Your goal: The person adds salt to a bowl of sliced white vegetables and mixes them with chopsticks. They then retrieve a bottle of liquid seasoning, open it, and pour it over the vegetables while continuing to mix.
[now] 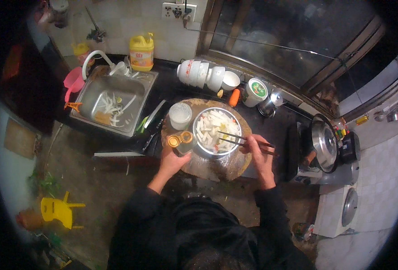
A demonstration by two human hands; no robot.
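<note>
My left hand (173, 159) grips a clear bottle (186, 145) whose orange flip cap (180, 138) stands open. It is held just left of a round metal bowl (196, 144). Pale cut vegetable strips (216, 126) fill the bowl, with a few orange and green bits among them. In my right hand (260, 158) is a pair of dark chopsticks (239, 140), their tips parted over the strips. Bowl and a white-topped jar (180, 115) both rest on a round wooden chopping board (216, 168).
Left stands a steel sink (145, 98) with peelings (113, 106) inside. A knife (155, 114) lies beside the board. Stacked white bowls (194, 73), a carrot (234, 98) and a lidded tub (255, 91) line the back. A lidded pan (325, 143) sits on the stove at right.
</note>
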